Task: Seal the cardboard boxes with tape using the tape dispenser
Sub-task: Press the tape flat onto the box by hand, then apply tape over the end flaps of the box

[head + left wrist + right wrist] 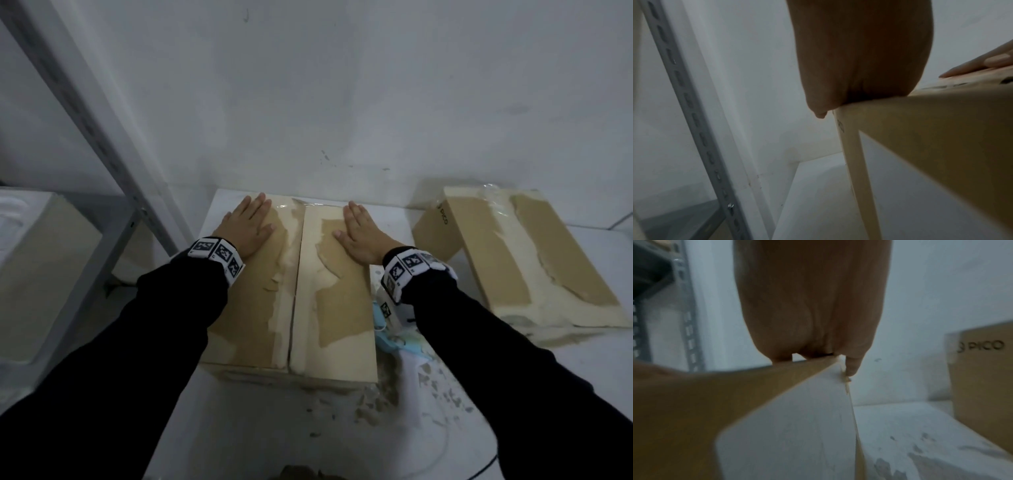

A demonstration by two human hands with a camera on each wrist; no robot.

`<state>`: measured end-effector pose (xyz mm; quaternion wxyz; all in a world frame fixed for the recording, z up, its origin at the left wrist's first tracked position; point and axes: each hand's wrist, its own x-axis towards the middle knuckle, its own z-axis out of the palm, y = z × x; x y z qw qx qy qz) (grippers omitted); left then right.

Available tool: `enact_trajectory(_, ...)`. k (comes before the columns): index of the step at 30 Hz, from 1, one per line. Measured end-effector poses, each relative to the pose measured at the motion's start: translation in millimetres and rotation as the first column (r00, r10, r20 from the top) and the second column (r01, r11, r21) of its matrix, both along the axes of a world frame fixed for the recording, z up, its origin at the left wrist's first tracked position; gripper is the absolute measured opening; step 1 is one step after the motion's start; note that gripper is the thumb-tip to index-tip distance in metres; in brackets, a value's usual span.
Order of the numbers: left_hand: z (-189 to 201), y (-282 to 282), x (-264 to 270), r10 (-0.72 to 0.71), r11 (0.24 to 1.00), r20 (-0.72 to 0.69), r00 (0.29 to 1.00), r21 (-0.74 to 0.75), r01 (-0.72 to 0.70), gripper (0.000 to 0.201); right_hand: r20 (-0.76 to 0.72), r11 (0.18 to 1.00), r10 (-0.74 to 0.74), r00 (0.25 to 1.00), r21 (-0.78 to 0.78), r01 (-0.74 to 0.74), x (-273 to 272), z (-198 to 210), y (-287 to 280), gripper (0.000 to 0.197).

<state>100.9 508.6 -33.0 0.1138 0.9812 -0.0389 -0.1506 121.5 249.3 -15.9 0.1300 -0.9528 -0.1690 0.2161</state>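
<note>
Three cardboard boxes in view. Item one: the centre box (294, 294), standing on the white table (239, 428), its two top flaps closed and meeting at a lengthwise seam, the brown facing torn away in pale patches along that seam, with a glossy strip of clear tape (291, 205) at the far edge. Item two: the right-hand box (520, 260), well apart from the first on the same table, tilted, likewise torn down its middle; printed on its end panel is "PICO", legible in the right wrist view (982, 369). Item three: a third box (41, 274) at far left, inside the grey slotted metal shelving (102, 137); no writing can be read on it. Two hands, both laid flat with fingers straight and gripping nothing: the left hand (248, 224) presses on the left flap of the centre box, the right hand (361, 233) on the right flap. Two white wristbands printed with black square markers, one per wrist, above dark sleeves. One pale blue object (394, 335) lies on the table just beside the centre box's right side, mostly hidden under the right forearm; what it is cannot be told. Many small brown paper scraps (428, 387) lie scattered on the near table surface.
</note>
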Motion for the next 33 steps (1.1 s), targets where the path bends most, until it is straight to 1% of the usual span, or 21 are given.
enact_trajectory(2, -1.3, 0.9, -0.8, 0.006, 1.0, 0.013, 1.0, -0.02, -0.006, 0.06, -0.022, 0.997, -0.008, 1.0, 0.07, 0.01, 0.9, -0.6, -2.2, 0.067)
enact_trajectory(5, -1.2, -1.3, -6.1, 0.083, 0.992, 0.044, 0.996, -0.098, -0.079, 0.059, 0.007, 0.985, -0.065, 0.998, 0.162, 0.063, -5.9, -7.9, -5.4, 0.068)
enact_trajectory(8, 2.3, -3.7, -11.2, 0.123, 0.982, 0.022, 0.992, -0.144, -0.118, 0.06, 0.02, 0.969, -0.115, 0.993, 0.222, 0.108, -10.2, -13.0, -4.5, 0.066)
enact_trajectory(10, 7.6, -5.0, -13.6, 0.122, 0.978, -0.007, 0.992, -0.169, -0.122, 0.061, 0.025, 0.961, -0.118, 0.993, 0.255, 0.108, -8.7, -10.3, -8.4, 0.066)
enact_trajectory(14, 18.0, -1.9, -21.8, 0.087, 0.982, -0.077, 0.993, -0.163, -0.098, 0.062, 0.031, 0.947, -0.101, 0.994, 0.309, 0.087, -16.1, -0.6, -19.3, 0.065)
enact_trajectory(15, 20.3, -0.2, -25.2, 0.07, 0.983, -0.101, 0.992, -0.161, -0.086, 0.063, 0.05, 0.932, -0.132, 0.99, 0.347, 0.107, -22.4, 1.7, -22.9, 0.064)
enact_trajectory(16, 22.1, 1.6, -29.6, 0.055, 0.984, -0.122, 0.991, -0.159, -0.074, 0.064, 0.077, 0.907, -0.194, 0.978, 0.393, 0.149, -30.0, 2.5, -28.3, 0.063)
enact_trajectory(17, 23.3, 3.0, -35.3, 0.044, 0.985, -0.135, 0.99, -0.161, -0.066, 0.064, 0.107, 0.875, -0.281, 0.954, 0.436, 0.209, -39.0, 2.4, -35.5, 0.061)
enact_trajectory(18, 23.8, 4.0, -42.4, 0.04, 0.983, -0.142, 0.989, -0.173, -0.065, 0.065, 0.134, 0.836, -0.381, 0.915, 0.472, 0.279, -49.7, 0.4, -44.6, 0.059)
enact_trajectory(20, 23.5, 3.1, -59.6, 0.048, 0.974, -0.143, 0.989, -0.214, -0.078, 0.066, 0.178, 0.753, -0.565, 0.805, 0.509, 0.416, -78.3, -7.9, -65.4, 0.049)
enact_trajectory(22, 21.6, 1.0, -77.0, 0.056, 0.966, -0.125, 0.991, -0.244, -0.085, 0.067, 0.167, 0.665, -0.696, 0.698, 0.515, 0.541, -111.6, -24.7, -82.0, 0.037)
enact_trajectory(23, 20.1, -0.3, -84.8, 0.058, 0.964, -0.113, 0.992, -0.252, -0.085, 0.067, 0.147, 0.625, -0.743, 0.653, 0.501, 0.599, -128.3, -36.5, -87.9, 0.034)
enact_trajectory(24, 18.5, -1.6, -92.2, 0.061, 0.962, -0.101, 0.993, -0.26, -0.085, 0.067, 0.129, 0.59, -0.78, 0.612, 0.475, 0.652, -145.5, -47.8, -91.4, 0.036)
enact_trajectory(25, 17.5, -2.6, -98.9, 0.067, 0.959, -0.094, 0.993, -0.267, -0.089, 0.068, 0.12, 0.568, -0.805, 0.581, 0.441, 0.695, -161.1, -60.2, -93.7, 0.043)
enact_trajectory(27, 15.9, -5.1, -111.8, 0.08, 0.956, -0.091, 0.993, -0.274, -0.103, 0.068, 0.086, 0.542, -0.832, 0.549, 0.343, 0.768, -187.1, -79.8, -94.1, 0.072)
enact_trajectory(29, 15.7, -7.3, -124.1, 0.091, 0.955, -0.091, 0.992, -0.275, -0.113, 0.068, -0.009, 0.511, -0.848, 0.531, 0.255, 0.821, -204.3, -94.1, -91.0, 0.098)
enact_trajectory(30, 15.7, -8.2, -129.7, 0.096, 0.954, -0.087, 0.992, -0.275, -0.116, 0.067, -0.056, 0.5, -0.853, 0.519, 0.196, 0.843, -209.4, -100.0, -89.2, 0.105)
enact_trajectory(31, 15.6, -8.9, -135.7, 0.098, 0.955, -0.083, 0.992, -0.273, -0.117, 0.067, -0.082, 0.497, -0.856, 0.51, 0.137, 0.857, -212.9, -106.0, -88.5, 0.108)
enact_trajectory(32, 16.2, -9.5, -142.0, 0.1, 0.955, -0.085, 0.991, -0.273, -0.119, 0.066, -0.106, 0.489, -0.862, 0.496, 0.088, 0.868, -215.3, -108.8, -87.6, 0.106)
enact_trajectory(33, 16.8, -9.4, -148.2, 0.1, 0.955, -0.089, 0.991, -0.272, -0.12, 0.066, -0.133, 0.477, -0.866, 0.482, 0.066, 0.876, -216.2, -111.4, -87.3, 0.1)
